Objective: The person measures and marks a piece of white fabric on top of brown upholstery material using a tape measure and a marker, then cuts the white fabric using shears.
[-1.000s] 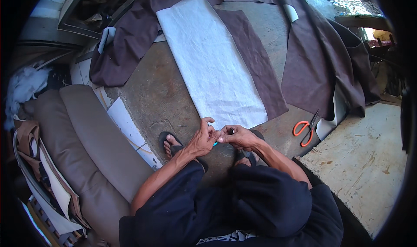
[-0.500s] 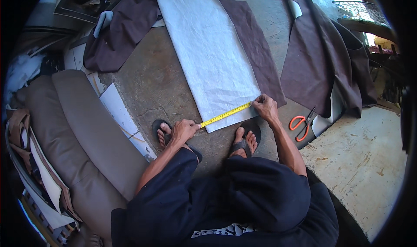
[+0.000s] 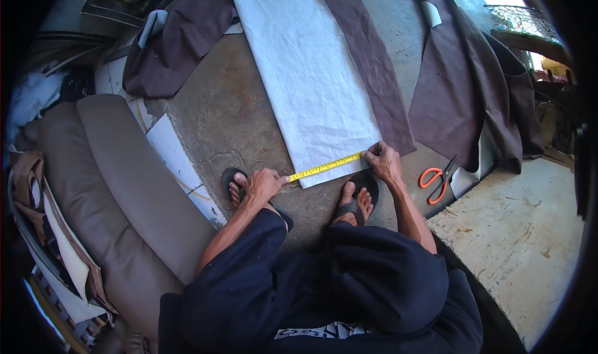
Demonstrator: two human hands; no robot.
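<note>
The left hand (image 3: 265, 184) and right hand (image 3: 384, 163) both pinch the yellow tape (image 3: 327, 166), stretched across the near end of the pale sheet (image 3: 305, 74); a loosened pinch could skew it, spoiling the reading.

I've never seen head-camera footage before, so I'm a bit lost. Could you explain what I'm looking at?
There is no machine here, only a bare left hand and right hand. The camera is worn on the head and looks down; its wide lens bends straight edges. Between them, the hands hold a yellow measuring tape stretched across the near end of a pale sheet on the floor. Dark brown material is spread around it, with orange-handled scissors to the right.
</note>
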